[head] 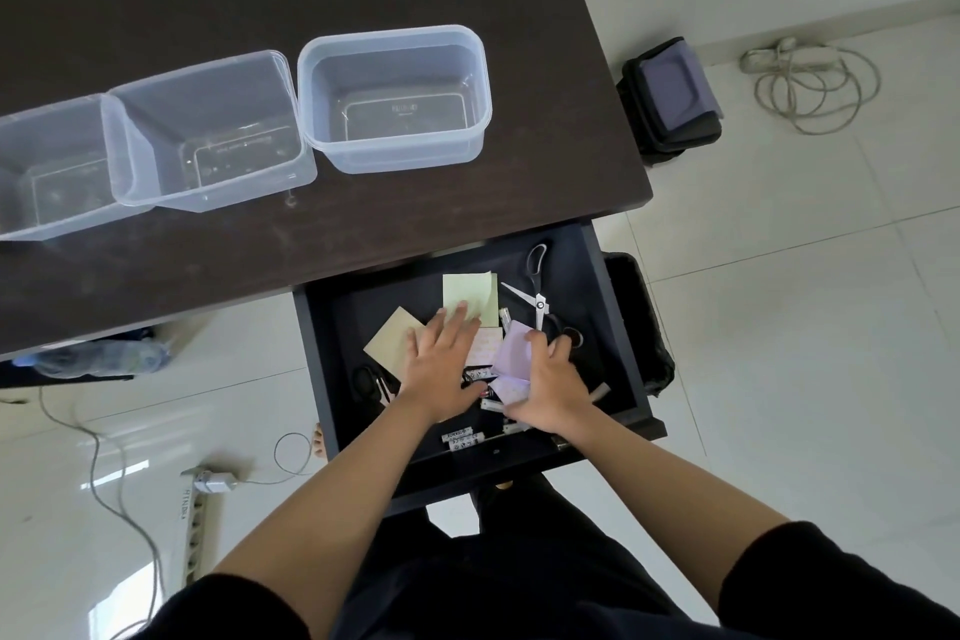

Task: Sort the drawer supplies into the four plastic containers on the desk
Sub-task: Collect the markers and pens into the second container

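The dark drawer [613, 307] stands pulled out below the desk edge. Inside lie a green sticky pad [478, 288], a tan sticky pad [389, 340], a pink pad [485, 346], open scissors [537, 286] and several small white labelled sticks [460, 434]. My left hand [441, 364] lies flat with straight fingers across the green and tan pads. My right hand [550, 387] grips a purple sticky pad [511, 353] between thumb and fingers. Three clear plastic containers [395, 94], [213, 130], [47, 166] show in a row on the desk; nothing shows inside them.
The dark desk [545, 172] fills the upper left. On the tiled floor: a black bin [670, 94] beside the desk, a coiled white cable [810, 78], a power strip [192, 520] with cables at left. A dark bin [639, 317] stands right of the drawer.
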